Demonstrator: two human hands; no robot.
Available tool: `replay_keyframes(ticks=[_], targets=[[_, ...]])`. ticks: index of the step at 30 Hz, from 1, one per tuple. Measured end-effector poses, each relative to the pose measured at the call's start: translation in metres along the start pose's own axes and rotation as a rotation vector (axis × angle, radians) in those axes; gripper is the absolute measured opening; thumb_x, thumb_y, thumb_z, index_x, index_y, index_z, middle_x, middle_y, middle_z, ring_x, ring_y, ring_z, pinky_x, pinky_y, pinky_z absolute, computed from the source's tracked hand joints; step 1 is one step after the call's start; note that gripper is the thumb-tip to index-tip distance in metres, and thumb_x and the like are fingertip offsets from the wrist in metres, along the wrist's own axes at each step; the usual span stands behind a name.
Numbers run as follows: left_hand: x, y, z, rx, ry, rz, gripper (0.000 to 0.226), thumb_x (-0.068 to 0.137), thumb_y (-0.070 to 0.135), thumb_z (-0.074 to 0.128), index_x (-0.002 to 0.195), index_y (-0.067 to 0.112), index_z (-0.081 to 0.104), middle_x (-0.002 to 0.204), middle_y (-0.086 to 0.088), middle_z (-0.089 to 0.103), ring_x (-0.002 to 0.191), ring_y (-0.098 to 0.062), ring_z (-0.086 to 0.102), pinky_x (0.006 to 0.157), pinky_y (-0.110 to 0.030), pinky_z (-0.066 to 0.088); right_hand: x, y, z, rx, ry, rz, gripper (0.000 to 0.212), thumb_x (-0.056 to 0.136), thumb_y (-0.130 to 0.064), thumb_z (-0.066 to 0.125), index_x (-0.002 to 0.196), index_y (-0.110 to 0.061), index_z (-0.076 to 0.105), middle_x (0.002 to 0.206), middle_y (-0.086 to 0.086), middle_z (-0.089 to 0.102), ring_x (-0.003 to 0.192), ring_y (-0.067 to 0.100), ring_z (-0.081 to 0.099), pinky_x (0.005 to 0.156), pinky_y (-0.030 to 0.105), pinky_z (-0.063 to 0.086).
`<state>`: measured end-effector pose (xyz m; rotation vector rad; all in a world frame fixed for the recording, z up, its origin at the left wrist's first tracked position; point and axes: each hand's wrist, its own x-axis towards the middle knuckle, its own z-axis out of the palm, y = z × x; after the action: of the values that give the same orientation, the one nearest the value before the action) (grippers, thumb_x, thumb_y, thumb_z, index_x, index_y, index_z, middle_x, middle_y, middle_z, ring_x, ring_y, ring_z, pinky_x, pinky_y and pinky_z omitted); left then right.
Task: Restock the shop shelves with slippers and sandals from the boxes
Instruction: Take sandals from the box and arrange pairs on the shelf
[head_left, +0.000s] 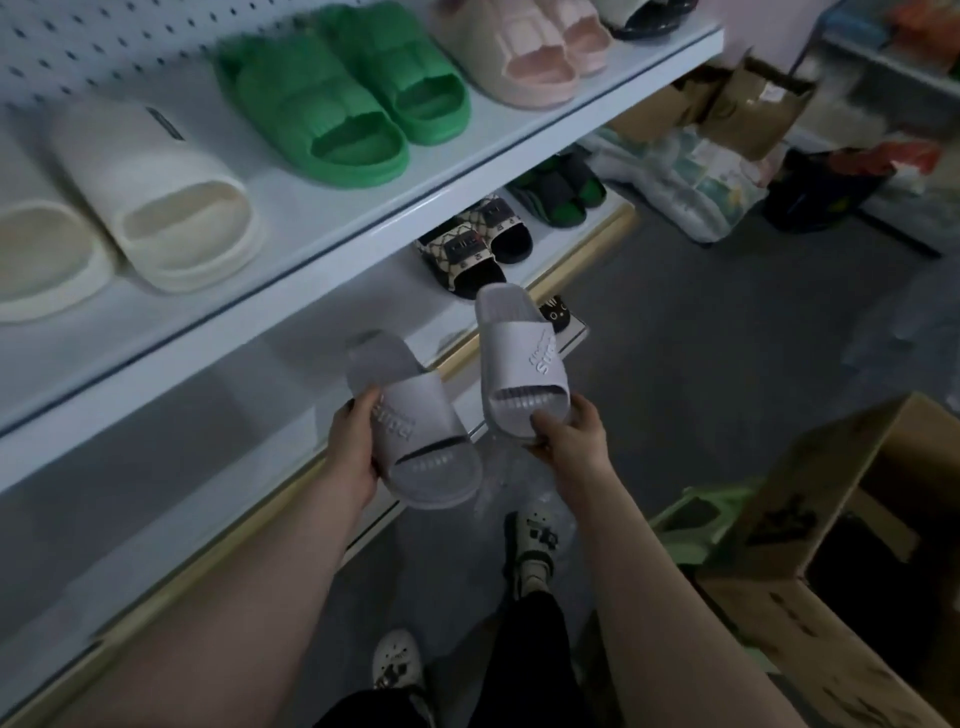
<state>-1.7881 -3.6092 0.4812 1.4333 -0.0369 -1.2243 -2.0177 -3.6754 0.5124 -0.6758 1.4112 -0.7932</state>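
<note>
I hold a pair of pale grey slides in front of the lower shelf. My left hand grips the left slide by its side, its heel end reaching over the shelf edge. My right hand pinches the toe end of the right slide, which points away from me above the shelf's front edge. Both slides have raised lettering on the strap. An open cardboard box stands on the floor at my right.
The upper shelf carries cream slides, green slides and pink-beige slides. Further along the lower shelf sit patterned black sandals and dark green ones. More boxes and bags lie on the floor at the far right.
</note>
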Motion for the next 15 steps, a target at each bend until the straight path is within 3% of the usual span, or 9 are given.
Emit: replay_keyframes(ticks=[3, 6, 10, 13, 15], targets=[[0.020, 0.003, -0.009, -0.040, 0.073, 0.017, 0.046, 0.083, 0.039, 0.068, 0.121, 0.014, 0.066, 0.110, -0.007, 0.073, 0.098, -0.026, 0.070, 0.073, -0.036, 0.056, 0.028, -0.004, 0.019, -0.069, -0.062, 0.017, 0.061, 0.086, 0.001, 0.068, 0.138, -0.016, 0.042, 0.127, 0.017, 0.055, 0.095, 0.026, 0.065, 0.063, 0.030, 0.058], [0.045, 0.009, -0.013, -0.063, 0.151, 0.035, 0.051, 0.080, 0.044, 0.069, 0.123, 0.017, 0.065, 0.112, -0.004, 0.072, 0.100, -0.025, 0.070, 0.070, -0.035, 0.056, 0.063, -0.015, 0.041, -0.184, -0.145, 0.037, 0.059, 0.085, 0.001, 0.068, 0.136, -0.018, 0.044, 0.109, 0.014, 0.060, 0.079, 0.020, 0.066, 0.062, 0.028, 0.057], [0.079, 0.020, -0.014, -0.133, 0.255, 0.067, 0.040, 0.084, 0.038, 0.069, 0.118, 0.017, 0.066, 0.105, 0.000, 0.073, 0.095, -0.022, 0.070, 0.076, -0.036, 0.057, 0.112, -0.026, 0.078, -0.297, -0.252, 0.021, 0.054, 0.087, -0.001, 0.066, 0.133, -0.020, 0.045, 0.103, 0.015, 0.063, 0.070, 0.017, 0.067, 0.057, 0.024, 0.057], [0.106, 0.024, -0.025, -0.178, 0.283, 0.096, 0.055, 0.076, 0.041, 0.075, 0.125, 0.018, 0.064, 0.114, -0.003, 0.072, 0.104, -0.027, 0.068, 0.090, -0.046, 0.055, 0.147, -0.025, 0.113, -0.381, -0.288, -0.025, 0.054, 0.086, -0.005, 0.068, 0.134, -0.019, 0.047, 0.103, 0.019, 0.063, 0.079, 0.025, 0.065, 0.072, 0.038, 0.061], [0.125, 0.025, -0.033, -0.199, 0.333, 0.129, 0.058, 0.077, 0.042, 0.074, 0.128, 0.018, 0.062, 0.118, -0.005, 0.070, 0.103, -0.025, 0.068, 0.089, -0.044, 0.056, 0.167, -0.023, 0.136, -0.423, -0.305, -0.035, 0.055, 0.085, -0.006, 0.068, 0.134, -0.021, 0.049, 0.098, 0.017, 0.062, 0.080, 0.028, 0.062, 0.077, 0.041, 0.059]])
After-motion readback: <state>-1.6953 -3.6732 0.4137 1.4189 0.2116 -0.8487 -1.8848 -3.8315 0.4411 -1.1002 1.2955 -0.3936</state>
